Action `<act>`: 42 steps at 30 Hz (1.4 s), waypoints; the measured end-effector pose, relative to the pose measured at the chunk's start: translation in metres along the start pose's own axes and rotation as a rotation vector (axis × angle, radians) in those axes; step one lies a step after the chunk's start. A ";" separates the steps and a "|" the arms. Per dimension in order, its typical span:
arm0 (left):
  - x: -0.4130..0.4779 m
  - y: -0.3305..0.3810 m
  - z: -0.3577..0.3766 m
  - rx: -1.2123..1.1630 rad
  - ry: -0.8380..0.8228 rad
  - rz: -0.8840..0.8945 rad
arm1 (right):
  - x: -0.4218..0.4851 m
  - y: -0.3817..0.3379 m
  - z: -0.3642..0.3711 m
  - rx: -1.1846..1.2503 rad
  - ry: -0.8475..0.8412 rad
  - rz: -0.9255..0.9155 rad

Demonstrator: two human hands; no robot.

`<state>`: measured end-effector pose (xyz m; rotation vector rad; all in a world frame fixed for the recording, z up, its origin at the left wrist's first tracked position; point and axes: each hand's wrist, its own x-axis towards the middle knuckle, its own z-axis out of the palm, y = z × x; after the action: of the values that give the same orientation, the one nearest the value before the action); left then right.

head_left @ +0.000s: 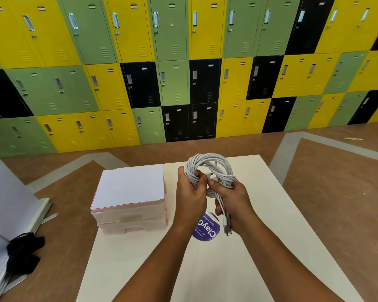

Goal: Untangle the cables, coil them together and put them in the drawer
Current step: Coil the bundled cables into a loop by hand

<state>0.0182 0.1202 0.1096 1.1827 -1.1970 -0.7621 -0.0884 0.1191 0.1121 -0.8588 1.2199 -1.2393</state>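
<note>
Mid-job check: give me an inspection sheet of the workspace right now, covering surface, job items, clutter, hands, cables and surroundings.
Surface: white table, seen from above.
Job's things: drawer unit on the table's left side; its drawers look shut.
Clutter: round purple sticker on the table under the hands.
Hands: left hand grips the cables; right hand pinches the coil and holds the loose ends.
Cables: white, wound in one coil, held off the table; plugs hang below the right hand.
Surroundings: yellow, green and black lockers behind; black cloth and white panels on the brown floor at left.
</note>
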 end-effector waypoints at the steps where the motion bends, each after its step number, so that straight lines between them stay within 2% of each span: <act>1: 0.000 0.001 0.001 0.022 0.011 0.017 | 0.000 0.000 0.000 0.028 -0.011 0.006; 8: 0.004 -0.005 0.001 0.144 0.089 -0.020 | 0.000 0.002 -0.004 0.142 -0.139 0.120; 15: 0.005 -0.015 -0.004 0.209 0.106 -0.064 | -0.003 0.006 -0.004 0.040 -0.240 0.092; 27: 0.008 -0.014 -0.010 0.222 0.178 -0.005 | -0.004 0.004 -0.001 -0.120 -0.270 0.044; 31: 0.009 -0.018 -0.013 0.112 0.015 0.040 | -0.001 0.003 -0.006 -0.042 -0.222 0.035; 34: 0.008 -0.021 -0.013 0.073 -0.083 -0.007 | 0.001 0.006 -0.010 -0.045 -0.164 -0.007; 38: 0.010 -0.022 -0.011 0.008 -0.010 -0.059 | -0.002 0.018 -0.011 -0.278 -0.078 -0.120; 42: 0.010 -0.026 -0.007 -0.178 0.024 -0.263 | -0.004 0.020 -0.007 -0.153 -0.090 -0.120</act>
<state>0.0307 0.1064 0.0884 1.2094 -0.9425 -1.0266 -0.0908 0.1271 0.0922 -1.1026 1.2169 -1.2000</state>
